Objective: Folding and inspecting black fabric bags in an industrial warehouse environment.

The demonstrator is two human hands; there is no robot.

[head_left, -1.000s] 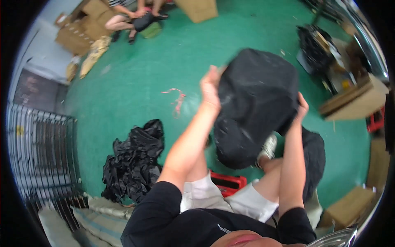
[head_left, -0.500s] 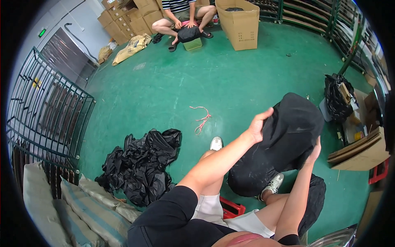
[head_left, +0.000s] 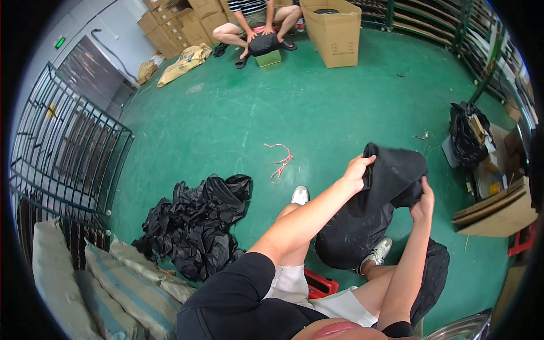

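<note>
Both my hands hold a black cloth bag (head_left: pixel 371 209) in front of me, over my knees. My left hand (head_left: pixel 357 171) grips its upper left edge. My right hand (head_left: pixel 423 203) grips its right side, near the folded-over top. The bag's lower part hangs down, bulging, between my legs. A second black bundle (head_left: pixel 433 277) lies on the floor by my right leg. A heap of crumpled black plastic bags (head_left: pixel 195 224) lies on the green floor to my left.
Another person sits at the far side holding a dark item (head_left: pixel 263 42), beside a large open cardboard box (head_left: pixel 334 31). A pink string (head_left: pixel 280 158) lies on the floor. A metal cage (head_left: pixel 62 153) and striped sacks (head_left: pixel 122 283) stand left; cartons (head_left: pixel 498 209) and a black bag (head_left: pixel 467 133) right.
My view has swung up and left across the floor. The black bag has come down from in front of my face to knee height, and its top is folded over in my hands.
</note>
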